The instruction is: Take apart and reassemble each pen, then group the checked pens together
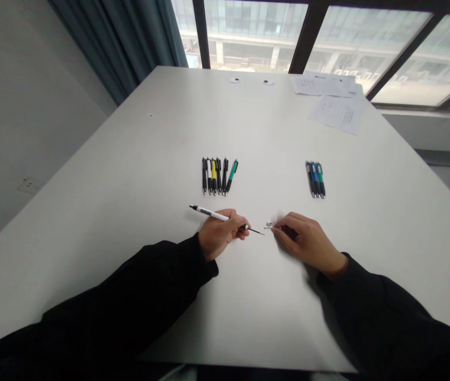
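Observation:
My left hand (pixel 219 235) is closed around a white pen (pixel 211 213) with a black clip end pointing left; a thin dark refill tip (pixel 255 231) sticks out to the right of my fingers. My right hand (pixel 308 241) is closed in a pinch on a small dark pen part (pixel 286 229), a short gap right of the refill tip. A tiny silvery piece (pixel 268 225) lies on the white table (pixel 137 174) between the hands. Behind them lie a row of several pens (pixel 217 175) at the centre and three pens (pixel 315 179) to the right.
Printed paper sheets (pixel 338 103) lie at the table's far right by the window. Two small round discs (pixel 251 81) sit near the far edge. A dark curtain (pixel 129 42) hangs at the back left, and a grey wall runs along the left side.

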`<move>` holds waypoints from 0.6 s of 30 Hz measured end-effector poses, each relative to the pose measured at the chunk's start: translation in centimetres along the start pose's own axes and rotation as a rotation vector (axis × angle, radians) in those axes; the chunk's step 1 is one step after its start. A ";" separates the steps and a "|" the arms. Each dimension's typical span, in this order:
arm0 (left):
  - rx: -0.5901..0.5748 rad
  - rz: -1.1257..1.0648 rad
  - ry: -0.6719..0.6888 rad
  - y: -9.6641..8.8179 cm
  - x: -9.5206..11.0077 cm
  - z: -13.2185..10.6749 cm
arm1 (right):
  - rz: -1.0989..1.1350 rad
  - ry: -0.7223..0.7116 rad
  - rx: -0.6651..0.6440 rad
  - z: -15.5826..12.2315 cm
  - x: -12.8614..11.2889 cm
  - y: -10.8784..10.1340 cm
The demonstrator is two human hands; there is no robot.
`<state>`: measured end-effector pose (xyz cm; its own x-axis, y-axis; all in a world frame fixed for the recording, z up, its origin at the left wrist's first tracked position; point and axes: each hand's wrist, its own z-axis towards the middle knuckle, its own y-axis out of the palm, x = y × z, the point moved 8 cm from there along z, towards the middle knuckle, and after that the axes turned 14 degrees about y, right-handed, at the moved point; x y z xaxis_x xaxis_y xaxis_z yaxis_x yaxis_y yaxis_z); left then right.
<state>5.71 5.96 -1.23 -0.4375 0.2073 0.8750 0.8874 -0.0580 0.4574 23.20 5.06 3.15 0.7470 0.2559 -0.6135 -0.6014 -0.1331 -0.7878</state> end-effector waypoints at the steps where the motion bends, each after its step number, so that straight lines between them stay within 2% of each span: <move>1: 0.000 -0.001 0.000 0.0 0.0 0.0 | 0.002 0.001 -0.001 0.0 0.0 0.0; 18: -0.003 -0.005 -0.002 -0.1 -0.1 0.1 | -0.008 -0.010 0.023 0.0 0.0 0.1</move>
<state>5.68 6.00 -1.35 -0.4411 0.2097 0.8726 0.8849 -0.0602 0.4618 23.19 5.06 3.08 0.7489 0.2665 -0.6068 -0.6022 -0.1086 -0.7909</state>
